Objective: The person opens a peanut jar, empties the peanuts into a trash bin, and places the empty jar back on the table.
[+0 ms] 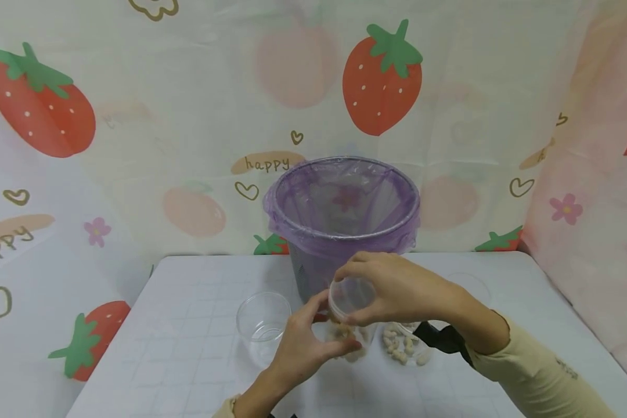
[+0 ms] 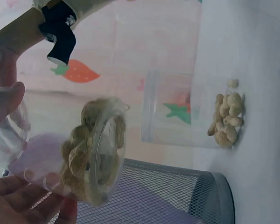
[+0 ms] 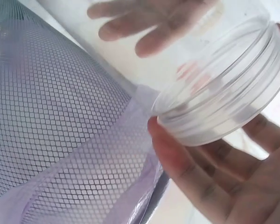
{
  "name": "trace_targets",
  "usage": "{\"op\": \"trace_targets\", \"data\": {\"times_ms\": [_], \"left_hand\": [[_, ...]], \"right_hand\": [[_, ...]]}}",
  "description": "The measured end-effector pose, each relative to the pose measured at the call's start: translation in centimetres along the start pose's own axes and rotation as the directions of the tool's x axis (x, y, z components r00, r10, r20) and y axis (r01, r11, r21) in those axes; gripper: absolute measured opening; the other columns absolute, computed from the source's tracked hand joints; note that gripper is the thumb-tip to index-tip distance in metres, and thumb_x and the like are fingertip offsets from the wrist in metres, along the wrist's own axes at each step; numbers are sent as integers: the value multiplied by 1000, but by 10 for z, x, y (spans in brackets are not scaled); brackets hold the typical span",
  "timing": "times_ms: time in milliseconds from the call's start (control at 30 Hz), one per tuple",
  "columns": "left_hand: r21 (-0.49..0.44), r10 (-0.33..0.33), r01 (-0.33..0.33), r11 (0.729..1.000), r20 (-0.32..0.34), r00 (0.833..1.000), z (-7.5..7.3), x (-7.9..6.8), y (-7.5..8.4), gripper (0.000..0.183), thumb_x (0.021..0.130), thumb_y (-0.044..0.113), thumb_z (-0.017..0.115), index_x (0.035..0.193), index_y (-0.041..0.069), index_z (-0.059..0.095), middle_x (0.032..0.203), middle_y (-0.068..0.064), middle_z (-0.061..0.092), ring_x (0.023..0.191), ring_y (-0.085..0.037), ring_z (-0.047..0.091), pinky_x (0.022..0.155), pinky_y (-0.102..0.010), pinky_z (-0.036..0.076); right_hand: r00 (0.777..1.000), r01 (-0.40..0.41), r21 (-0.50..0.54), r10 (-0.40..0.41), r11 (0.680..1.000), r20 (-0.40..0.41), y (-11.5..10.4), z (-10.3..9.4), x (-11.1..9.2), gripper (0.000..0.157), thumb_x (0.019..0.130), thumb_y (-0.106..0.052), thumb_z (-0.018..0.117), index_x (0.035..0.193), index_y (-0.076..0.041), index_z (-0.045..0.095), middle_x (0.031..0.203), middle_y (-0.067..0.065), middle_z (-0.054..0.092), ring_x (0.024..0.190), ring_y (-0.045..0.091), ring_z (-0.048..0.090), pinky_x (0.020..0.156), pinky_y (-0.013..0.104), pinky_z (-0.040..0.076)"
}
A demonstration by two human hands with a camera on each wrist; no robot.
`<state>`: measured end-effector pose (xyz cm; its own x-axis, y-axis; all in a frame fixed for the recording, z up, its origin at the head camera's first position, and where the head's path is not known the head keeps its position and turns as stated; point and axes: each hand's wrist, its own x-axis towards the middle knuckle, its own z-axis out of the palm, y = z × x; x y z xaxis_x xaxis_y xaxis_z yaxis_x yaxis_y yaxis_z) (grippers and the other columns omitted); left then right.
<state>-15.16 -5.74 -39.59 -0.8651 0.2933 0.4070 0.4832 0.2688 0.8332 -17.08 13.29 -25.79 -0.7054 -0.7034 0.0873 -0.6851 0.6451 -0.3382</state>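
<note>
A clear plastic jar (image 2: 77,154) with peanuts (image 2: 79,156) at its bottom is held above the table. My left hand (image 1: 305,342) grips the side of its wall, with the fingers on one side and the thumb on the other. At the mouth of the jar my right hand (image 1: 397,284) holds a clear lid (image 3: 228,116) by its rim, thumb and fingers spread around the edge. Whether the lid is fully seated on the threads cannot be told. Behind the hands stands a grey mesh bin (image 1: 305,270) lined with a purple bag (image 1: 345,247).
To the right, partly behind my right arm, another clear container (image 2: 170,109) with peanuts stands on the white table (image 1: 188,342). A clear jar (image 1: 263,325) is on the left. The back wall carries a strawberry-print cloth (image 1: 198,87).
</note>
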Motion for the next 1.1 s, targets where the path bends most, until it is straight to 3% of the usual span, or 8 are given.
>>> {"op": "trace_targets", "data": {"times_ms": [267, 500, 833, 1100], "left_hand": [[-80, 15, -5, 997, 128, 992, -5, -1, -4, 74, 75, 24, 83, 138, 7, 48, 126, -5, 65, 111, -16, 61, 94, -30, 52], [-128, -23, 53, 990, 226, 974, -11, -1, -5, 79, 77, 37, 82, 142, 11, 46, 129, -5, 64, 111, -15, 63, 97, -29, 51], [-132, -8, 33, 991, 180, 984, -11, -1, -4, 76, 78, 33, 81, 141, 10, 46, 131, -5, 63, 112, -15, 63, 96, -30, 51], [-111, -3, 19, 994, 136, 991, -10, -1, -3, 75, 77, 30, 82, 140, 9, 47, 130, -6, 64, 114, -20, 62, 95, -30, 52]], "right_hand": [[983, 174, 37, -176, 984, 58, 9, -7, -3, 43, 77, -25, 78, 117, -21, 66, 118, -8, 62, 110, 12, 60, 95, 36, 51], [945, 301, 77, -308, 951, 111, 15, -17, -5, 48, 74, -18, 77, 121, -19, 65, 125, -9, 60, 116, 11, 57, 99, 37, 50], [964, 265, 41, -264, 964, -11, 19, -23, -8, 43, 82, -35, 78, 121, -20, 64, 124, -7, 60, 116, 15, 58, 95, 39, 52], [973, 229, 23, -228, 973, -35, 22, -24, -11, 44, 84, -36, 76, 122, -18, 64, 125, -6, 60, 118, 15, 57, 98, 42, 51]]}}
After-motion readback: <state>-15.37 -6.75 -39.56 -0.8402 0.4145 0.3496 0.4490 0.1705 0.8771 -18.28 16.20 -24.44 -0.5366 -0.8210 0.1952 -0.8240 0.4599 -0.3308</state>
